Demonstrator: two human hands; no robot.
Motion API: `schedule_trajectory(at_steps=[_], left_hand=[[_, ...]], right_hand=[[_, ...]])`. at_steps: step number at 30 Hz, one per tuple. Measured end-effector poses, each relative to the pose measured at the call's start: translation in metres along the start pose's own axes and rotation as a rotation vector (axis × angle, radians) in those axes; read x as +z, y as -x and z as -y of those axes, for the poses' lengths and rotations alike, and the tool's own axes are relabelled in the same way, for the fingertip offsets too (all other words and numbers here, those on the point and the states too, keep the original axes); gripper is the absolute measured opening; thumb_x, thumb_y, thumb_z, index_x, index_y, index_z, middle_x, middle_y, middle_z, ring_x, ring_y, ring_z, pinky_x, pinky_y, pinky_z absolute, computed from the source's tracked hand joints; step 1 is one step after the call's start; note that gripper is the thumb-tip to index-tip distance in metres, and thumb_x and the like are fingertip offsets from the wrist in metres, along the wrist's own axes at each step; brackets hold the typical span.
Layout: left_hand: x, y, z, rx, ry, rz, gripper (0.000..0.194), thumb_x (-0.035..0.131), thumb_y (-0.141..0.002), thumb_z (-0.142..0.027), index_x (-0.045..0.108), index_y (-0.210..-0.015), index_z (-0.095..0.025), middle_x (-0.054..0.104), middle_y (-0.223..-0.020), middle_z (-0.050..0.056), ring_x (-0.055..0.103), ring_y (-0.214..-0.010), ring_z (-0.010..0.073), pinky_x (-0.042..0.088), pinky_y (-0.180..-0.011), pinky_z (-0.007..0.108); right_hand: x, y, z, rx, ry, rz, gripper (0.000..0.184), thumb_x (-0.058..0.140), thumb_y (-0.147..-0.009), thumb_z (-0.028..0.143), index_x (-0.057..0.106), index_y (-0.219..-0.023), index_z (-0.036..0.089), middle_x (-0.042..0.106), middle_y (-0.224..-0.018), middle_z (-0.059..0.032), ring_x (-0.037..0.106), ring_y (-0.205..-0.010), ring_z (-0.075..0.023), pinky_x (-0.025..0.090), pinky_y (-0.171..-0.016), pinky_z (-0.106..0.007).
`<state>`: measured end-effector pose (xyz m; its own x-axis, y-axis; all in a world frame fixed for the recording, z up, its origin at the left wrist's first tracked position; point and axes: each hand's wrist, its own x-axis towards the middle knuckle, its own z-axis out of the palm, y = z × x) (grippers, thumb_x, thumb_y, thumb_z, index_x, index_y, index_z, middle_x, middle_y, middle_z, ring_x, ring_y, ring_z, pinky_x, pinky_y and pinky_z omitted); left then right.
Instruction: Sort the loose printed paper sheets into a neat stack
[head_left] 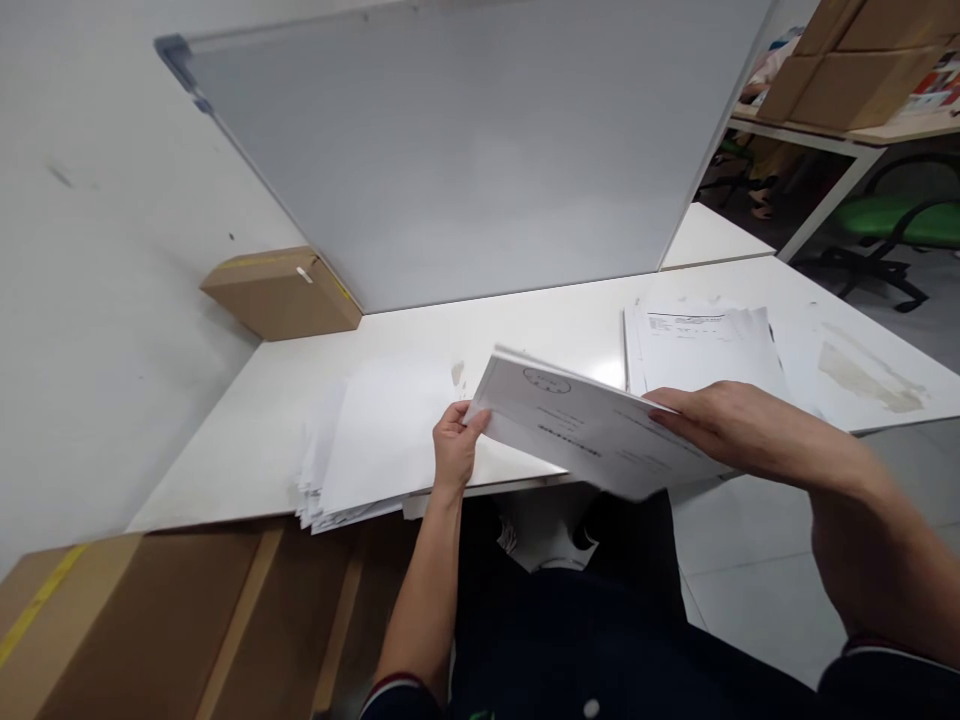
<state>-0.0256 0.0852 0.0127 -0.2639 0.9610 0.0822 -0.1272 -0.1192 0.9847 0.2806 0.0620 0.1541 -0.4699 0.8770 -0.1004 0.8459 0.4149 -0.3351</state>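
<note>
Dark shirt [585,640] below; left grip [455,445] pinches printed papers [570,425] near 1 corner, right grip [716,425] clasps their opposite end.

no words or numbers can be read. the held sheaf of papers [581,432] carries a round stamp-like mark [547,381] and several lines of print, too blurred to make out; the printed sheet [701,355] lying at right bears small lines, likewise illegible.

You've got a whiteboard [480,150] up front, cardboard box [281,300] by its left edge, green chair [862,215] off right.
</note>
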Motion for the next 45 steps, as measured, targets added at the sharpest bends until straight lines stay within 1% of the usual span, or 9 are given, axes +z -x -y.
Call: schedule_trajectory(at_steps=[3, 6, 10, 14, 19, 25, 28, 36, 45], left_hand=[[0.005, -0.007, 0.010, -0.092, 0.034, -0.022, 0.040, 0.066, -0.066, -0.037, 0.058, -0.097, -0.013, 0.063, -0.065, -0.001, 0.057, -0.057, 0.0100, 0.048, -0.060, 0.024], [0.013, -0.005, 0.028, -0.167, -0.114, 0.067, 0.043, 0.061, -0.070, -0.038, 0.057, -0.104, -0.012, 0.059, -0.057, -0.002, 0.055, -0.053, 0.0096, 0.046, -0.056, 0.023], [0.025, 0.002, 0.045, -0.103, -0.427, 0.143, 0.041, 0.053, -0.076, -0.032, 0.055, -0.113, -0.014, 0.058, -0.059, -0.002, 0.053, -0.055, 0.0097, 0.044, -0.059, 0.023], [0.039, 0.002, 0.046, -0.047, -0.679, 0.163, 0.048, 0.049, -0.079, -0.030, 0.044, -0.126, -0.022, 0.065, -0.088, 0.004, 0.059, -0.079, 0.0153, 0.044, -0.074, 0.029], [0.054, -0.008, 0.045, -0.045, -0.919, 0.177, 0.048, 0.050, -0.078, -0.029, 0.043, -0.125, -0.025, 0.064, -0.094, 0.005, 0.058, -0.086, 0.0211, 0.043, -0.077, 0.035], [0.059, -0.014, 0.047, -0.010, -0.973, 0.170, 0.047, 0.048, -0.079, -0.029, 0.042, -0.125, -0.026, 0.063, -0.087, 0.003, 0.057, -0.089, 0.0222, 0.042, -0.077, 0.035], [0.058, -0.016, 0.049, -0.012, -0.974, 0.167, 0.046, 0.047, -0.080, -0.029, 0.041, -0.125, -0.027, 0.063, -0.088, 0.003, 0.056, -0.088, 0.0224, 0.042, -0.076, 0.036], [0.060, -0.019, 0.052, 0.148, -1.099, 0.209, 0.049, 0.034, -0.085, -0.021, 0.034, -0.132, -0.032, 0.053, -0.097, 0.006, 0.054, -0.083, 0.0195, 0.042, -0.068, 0.030], [0.059, -0.022, 0.059, 0.196, -1.257, 0.244, 0.049, 0.028, -0.086, -0.014, 0.040, -0.128, -0.035, 0.047, -0.093, 0.005, 0.051, -0.073, 0.0156, 0.038, -0.059, 0.025]], right_hand=[[0.017, -0.003, -0.015, 0.100, -0.411, 0.205, 0.035, 0.037, -0.086, 0.046, 0.058, -0.083, 0.019, 0.062, -0.068, -0.0021, 0.057, -0.058, -0.0149, 0.040, -0.051, -0.025], [0.057, -0.001, -0.037, 0.319, -0.854, 0.337, 0.038, 0.044, -0.081, 0.050, 0.059, -0.089, 0.016, 0.067, -0.086, -0.0081, 0.064, -0.072, -0.0209, 0.048, -0.059, -0.028], [0.112, 0.017, -0.059, 0.520, -1.153, 0.305, 0.041, 0.052, -0.076, 0.050, 0.061, -0.092, 0.014, 0.069, -0.086, -0.0105, 0.065, -0.072, -0.0232, 0.050, -0.063, -0.030], [0.139, 0.036, -0.064, 0.613, -1.277, 0.201, 0.037, 0.058, -0.073, 0.048, 0.063, -0.082, 0.013, 0.069, -0.075, -0.0100, 0.064, -0.063, -0.0215, 0.050, -0.056, -0.028], [0.142, 0.037, -0.065, 0.631, -1.320, 0.148, 0.035, 0.059, -0.073, 0.047, 0.063, -0.080, 0.013, 0.068, -0.074, -0.0097, 0.064, -0.061, -0.0200, 0.049, -0.052, -0.026], [0.135, 0.030, -0.070, 0.635, -1.313, 0.195, 0.040, 0.057, -0.074, 0.049, 0.061, -0.092, 0.014, 0.069, -0.082, -0.0110, 0.066, -0.068, -0.0231, 0.051, -0.058, -0.029], [0.136, 0.028, -0.072, 0.653, -1.302, 0.179, 0.039, 0.057, -0.075, 0.049, 0.061, -0.091, 0.014, 0.069, -0.082, -0.0107, 0.065, -0.068, -0.0223, 0.050, -0.057, -0.028], [0.137, 0.021, -0.072, 0.691, -1.253, 0.168, 0.040, 0.057, -0.073, 0.051, 0.062, -0.085, 0.013, 0.068, -0.076, -0.0102, 0.064, -0.062, -0.0208, 0.050, -0.053, -0.027], [0.142, 0.020, -0.078, 0.702, -1.267, 0.169, 0.042, 0.058, -0.073, 0.051, 0.062, -0.090, 0.013, 0.069, -0.081, -0.0115, 0.065, -0.068, -0.0229, 0.051, -0.057, -0.029]])
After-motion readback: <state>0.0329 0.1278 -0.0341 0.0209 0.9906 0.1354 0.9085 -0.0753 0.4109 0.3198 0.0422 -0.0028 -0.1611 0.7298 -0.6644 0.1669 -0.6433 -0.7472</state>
